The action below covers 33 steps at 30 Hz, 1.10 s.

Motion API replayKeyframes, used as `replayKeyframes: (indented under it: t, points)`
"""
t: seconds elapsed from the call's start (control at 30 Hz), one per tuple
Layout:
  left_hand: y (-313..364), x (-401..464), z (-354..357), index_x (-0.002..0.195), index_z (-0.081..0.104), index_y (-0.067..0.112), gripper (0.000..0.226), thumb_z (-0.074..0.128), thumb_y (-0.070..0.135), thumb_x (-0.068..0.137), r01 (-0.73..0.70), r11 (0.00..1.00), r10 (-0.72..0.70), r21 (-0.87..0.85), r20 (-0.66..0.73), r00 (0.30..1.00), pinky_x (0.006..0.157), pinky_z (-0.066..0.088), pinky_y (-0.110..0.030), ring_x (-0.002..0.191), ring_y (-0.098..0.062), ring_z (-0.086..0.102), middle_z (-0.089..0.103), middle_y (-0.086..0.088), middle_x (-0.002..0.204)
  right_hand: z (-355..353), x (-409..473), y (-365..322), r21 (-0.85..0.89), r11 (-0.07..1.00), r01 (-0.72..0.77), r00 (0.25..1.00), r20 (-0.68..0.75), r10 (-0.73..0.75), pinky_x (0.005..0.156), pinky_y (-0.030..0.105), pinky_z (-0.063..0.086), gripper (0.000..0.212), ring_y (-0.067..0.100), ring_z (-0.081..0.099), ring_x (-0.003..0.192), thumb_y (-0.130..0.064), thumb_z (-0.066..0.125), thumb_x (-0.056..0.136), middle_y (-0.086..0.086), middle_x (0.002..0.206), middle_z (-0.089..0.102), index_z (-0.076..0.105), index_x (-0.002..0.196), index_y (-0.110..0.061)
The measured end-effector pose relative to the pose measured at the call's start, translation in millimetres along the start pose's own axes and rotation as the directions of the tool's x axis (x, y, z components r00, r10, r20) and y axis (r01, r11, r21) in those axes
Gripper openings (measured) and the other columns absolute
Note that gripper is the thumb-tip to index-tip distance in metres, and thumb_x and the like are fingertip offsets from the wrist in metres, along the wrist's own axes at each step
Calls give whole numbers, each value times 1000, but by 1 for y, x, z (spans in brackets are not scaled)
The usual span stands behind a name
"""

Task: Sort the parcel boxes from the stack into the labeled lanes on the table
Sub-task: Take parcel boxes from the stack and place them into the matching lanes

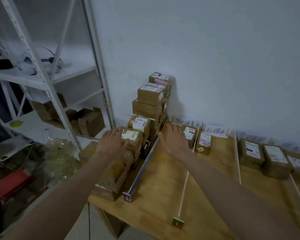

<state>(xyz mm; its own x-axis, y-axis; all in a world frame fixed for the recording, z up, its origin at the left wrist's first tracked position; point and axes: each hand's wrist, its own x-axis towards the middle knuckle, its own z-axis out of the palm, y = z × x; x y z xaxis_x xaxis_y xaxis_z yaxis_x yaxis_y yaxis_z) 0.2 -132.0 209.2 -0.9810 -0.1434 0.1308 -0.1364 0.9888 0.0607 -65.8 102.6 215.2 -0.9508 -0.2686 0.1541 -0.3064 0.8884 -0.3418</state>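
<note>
While both hands reach toward the brown cardboard parcel stack [151,108] piled against the pale wall at about eleven o'clock on the light wooden worktop [159,193], the step in hand looks like lifting off the nearest top box. The left hand [113,142] lies with straight, spread fingers on the brown cardboard parcel box with a white shipping label [131,135], its grip open and not yet curled round anything. The right hand [173,142] hovers just right of the tall blue-and-white cardboard divider [142,163], grip likewise open and holding nothing. To do this well, I would bring the right hand over the divider to the box's far side, squeeze it between both palms and lift straight up, since the boxes beneath look loosely stepped and could slide. Reading the label first matters: the lanes, marked by white handwritten paper signs [182,121] at twelve to two o'clock and split by thin white strips [184,187], already hold several parcels, so set it behind those without nudging them.
</note>
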Motion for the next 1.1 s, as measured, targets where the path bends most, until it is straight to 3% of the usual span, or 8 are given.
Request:
replayKeyframes:
  t: [0.2, 0.37, 0.67, 0.9, 1.0, 1.1]
  points:
    - [-21, 53, -6, 148, 35, 13, 60, 32, 50, 101, -83, 997, 83, 12, -6, 997, 119, 24, -41, 138, -25, 37, 42, -9, 149, 1, 42, -14, -22, 997, -74, 997, -41, 73, 110, 45, 34, 53, 31, 43, 131, -47, 34, 101, 14, 141, 48, 42, 137, -9]
    - [-22, 108, -9, 148, 36, 11, 62, 28, 52, 102, -123, 992, 123, 8, -23, 992, 115, 28, -41, 136, -27, 40, 42, -10, 149, 0, 92, -9, -5, 994, -111, 992, -54, 111, 102, 48, 42, 49, 33, 50, 121, -47, 34, 100, 15, 129, 54, 47, 129, -9]
    - [-17, 238, -12, 144, 41, 8, 60, 30, 50, 102, -129, 992, 128, -16, -37, 991, 110, 34, -43, 130, -29, 46, 48, -13, 143, 3, 211, 5, 99, 982, -161, 984, -64, 168, 98, 45, 43, 53, 32, 52, 119, -47, 30, 102, 16, 134, 52, 43, 136, -8]
    - [-1, 330, -3, 146, 38, 9, 63, 33, 53, 101, 18, 972, -11, -236, 30, 999, 104, 40, -44, 131, -29, 45, 43, -13, 146, 5, 301, 15, 250, 934, -256, 966, 19, 259, 95, 40, 43, 55, 32, 52, 120, -47, 26, 104, 18, 136, 50, 42, 136, -5]
    - [6, 360, 3, 147, 36, 7, 65, 37, 53, 100, 140, 901, -114, -410, 87, 990, 103, 39, -42, 132, -30, 44, 41, -15, 148, 8, 335, 17, 338, 893, -296, 954, 65, 292, 98, 40, 43, 55, 33, 52, 120, -45, 28, 104, 19, 137, 50, 41, 139, -4]
    - [10, 382, 11, 144, 38, 5, 66, 40, 53, 99, 219, 829, -174, -514, 134, 976, 93, 42, -38, 124, -32, 50, 47, -17, 141, 11, 360, 17, 403, 851, -336, 941, 113, 318, 95, 38, 44, 51, 34, 54, 118, -39, 29, 105, 20, 136, 53, 40, 140, -4]
